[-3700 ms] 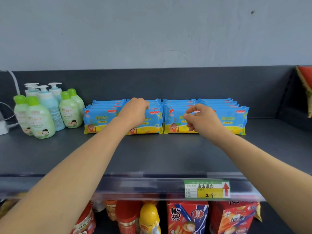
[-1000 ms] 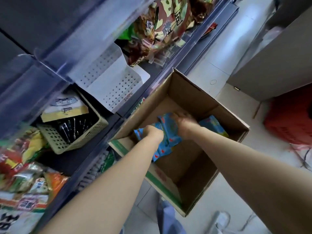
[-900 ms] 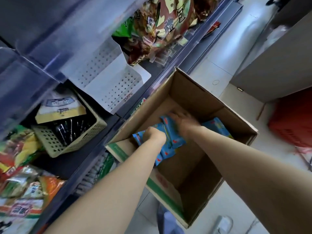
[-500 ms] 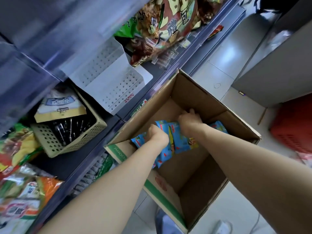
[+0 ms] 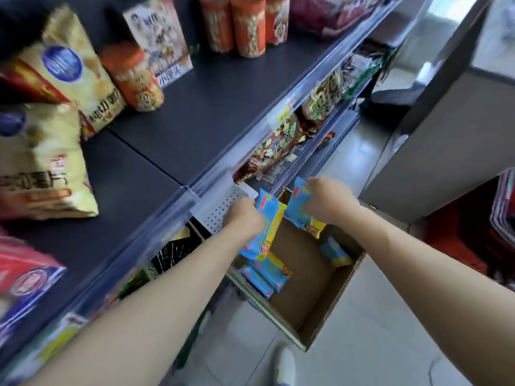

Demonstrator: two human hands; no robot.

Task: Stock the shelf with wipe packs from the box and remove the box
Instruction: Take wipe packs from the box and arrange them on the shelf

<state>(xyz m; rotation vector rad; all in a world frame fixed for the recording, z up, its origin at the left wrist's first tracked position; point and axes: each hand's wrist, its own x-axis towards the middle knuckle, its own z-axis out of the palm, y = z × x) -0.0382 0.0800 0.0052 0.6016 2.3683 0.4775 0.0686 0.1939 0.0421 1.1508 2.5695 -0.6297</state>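
An open cardboard box (image 5: 315, 310) stands on the floor beside the shelving. My left hand (image 5: 245, 215) grips a stack of blue and yellow wipe packs (image 5: 264, 227), lifted above the box. My right hand (image 5: 326, 199) grips another bunch of wipe packs (image 5: 299, 211) just above the box's far side. More wipe packs lie inside the box, a few at its left (image 5: 267, 274) and one at its right wall (image 5: 334, 252). The shelf with the stocked wipe packs is out of view.
A dark shelf board (image 5: 200, 107) to my left carries snack bags (image 5: 41, 160) and orange canisters (image 5: 133, 79). Lower shelves hold snack packets (image 5: 278, 146) and a white perforated divider (image 5: 223, 207). A grey cabinet (image 5: 451, 151) stands right. My shoe (image 5: 284, 366) is on the tiled floor.
Both hands have risen out of the box, each with wipe packs. My view has tilted up, so a higher snack shelf now shows. Earlier the hands were at the top shelf's wipe rows.
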